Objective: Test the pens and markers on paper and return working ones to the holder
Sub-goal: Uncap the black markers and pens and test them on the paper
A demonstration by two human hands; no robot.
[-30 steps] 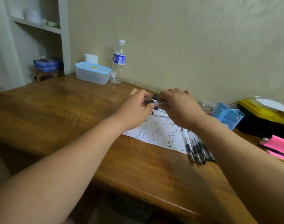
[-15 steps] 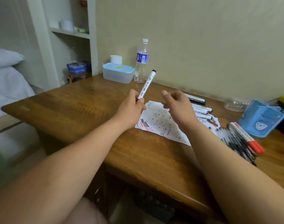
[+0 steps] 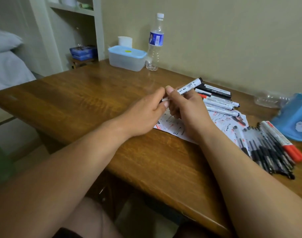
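White plastic marker with a black end (image 3: 188, 87) has changed hands! Half a second ago the left hand (image 3: 146, 112) held it up alone. Now the right hand (image 3: 186, 109) has its fingers curled round the barrel, black end tipped toward 2 o'clock, while the left thumb and forefinger pinch the near end. Looks like uncapping is next, though the tip is hidden. Scribbled white paper sheet (image 3: 222, 122) lies just under the hands on the brown wooden table (image 3: 95, 93), ready for a test stroke. Blue plastic holder (image 3: 296, 117) waits at 3 o'clock, well apart, so this marker is not yet returned.
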